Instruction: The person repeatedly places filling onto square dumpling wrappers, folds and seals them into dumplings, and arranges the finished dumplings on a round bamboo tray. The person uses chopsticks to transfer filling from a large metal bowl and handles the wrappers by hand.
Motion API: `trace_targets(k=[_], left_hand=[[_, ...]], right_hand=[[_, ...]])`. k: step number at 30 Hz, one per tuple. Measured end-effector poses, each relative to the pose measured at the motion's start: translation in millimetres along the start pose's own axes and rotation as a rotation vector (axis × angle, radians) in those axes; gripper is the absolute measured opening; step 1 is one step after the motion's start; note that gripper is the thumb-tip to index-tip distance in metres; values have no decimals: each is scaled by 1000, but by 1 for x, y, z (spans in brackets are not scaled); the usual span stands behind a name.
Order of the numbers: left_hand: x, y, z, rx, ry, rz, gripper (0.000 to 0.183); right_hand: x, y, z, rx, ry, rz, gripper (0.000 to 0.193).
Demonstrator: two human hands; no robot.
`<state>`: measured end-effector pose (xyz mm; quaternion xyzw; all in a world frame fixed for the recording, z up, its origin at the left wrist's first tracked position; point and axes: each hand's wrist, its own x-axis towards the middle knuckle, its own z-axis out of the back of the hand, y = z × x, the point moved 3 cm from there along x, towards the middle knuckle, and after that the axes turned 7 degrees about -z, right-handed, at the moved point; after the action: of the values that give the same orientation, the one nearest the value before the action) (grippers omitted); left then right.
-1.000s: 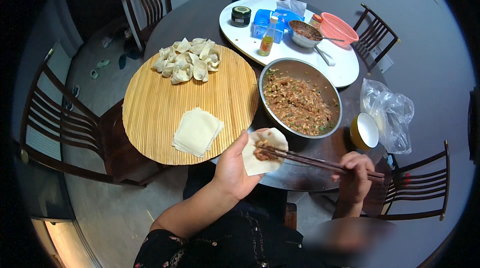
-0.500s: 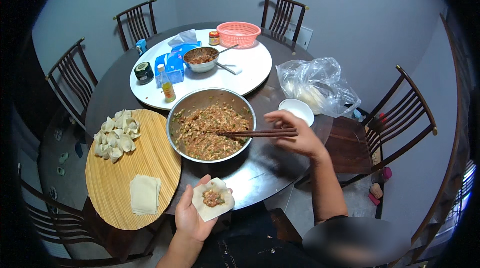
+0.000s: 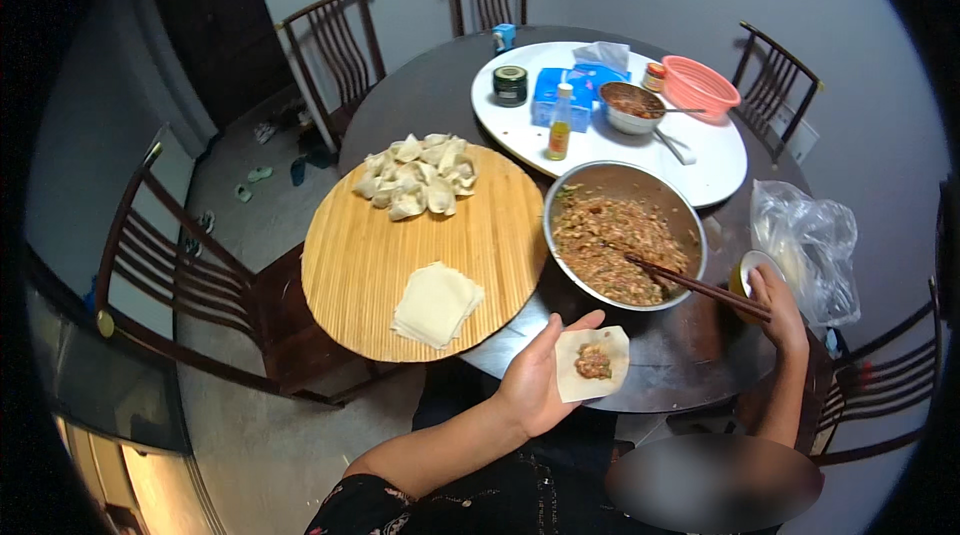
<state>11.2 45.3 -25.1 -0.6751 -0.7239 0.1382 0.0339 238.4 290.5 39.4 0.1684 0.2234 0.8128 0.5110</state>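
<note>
On the palm of my left hand (image 3: 530, 387) lies a square wonton wrapper (image 3: 603, 383), with a dab of meat filling (image 3: 593, 362) in its middle; the thumb holds its edge. My right hand (image 3: 780, 310) grips the rim of a small bowl (image 3: 757, 270), white inside and yellowish outside, which is tilted. Dark chopsticks (image 3: 700, 288) lean in the large metal bowl (image 3: 698, 225) of minced filling (image 3: 620, 240), their outer ends crossing by my right hand. A bamboo board (image 3: 345, 265) bears several folded wontons (image 3: 420, 175) and a stack of wrappers (image 3: 438, 305).
A white turntable (image 3: 700, 170) carries a dark jar (image 3: 510, 85), an oil bottle (image 3: 559, 125), a blue tissue pack (image 3: 560, 95), a smaller metal bowl (image 3: 632, 120) and a pink basket (image 3: 700, 85). A clear plastic bag (image 3: 810, 245) sits at the right. Wooden chairs (image 3: 190, 235) surround the table.
The view has turned left, so the table sits further right in it. My right hand has moved from beside the chopsticks onto the small bowl, which is now tilted. My left hand still holds the filled wrapper.
</note>
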Motion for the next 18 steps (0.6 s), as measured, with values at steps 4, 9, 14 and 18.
trace_targets(k=[4, 9, 14, 18], left_hand=[[-1, -6, -1, 12, -5, -122, 50], [5, -5, 0, -37, 13, -136, 50], [7, 8, -1, -9, 17, -95, 51], [0, 7, -11, 65, 45, -72, 52]], right_hand=[[-13, -22, 18, 196, -205, 95, 39], [-102, 2, 8, 930, -357, 462, 40], [-147, 118, -70, 553, 128, 691, 40], [-133, 155, -100, 409, 140, 892, 31]])
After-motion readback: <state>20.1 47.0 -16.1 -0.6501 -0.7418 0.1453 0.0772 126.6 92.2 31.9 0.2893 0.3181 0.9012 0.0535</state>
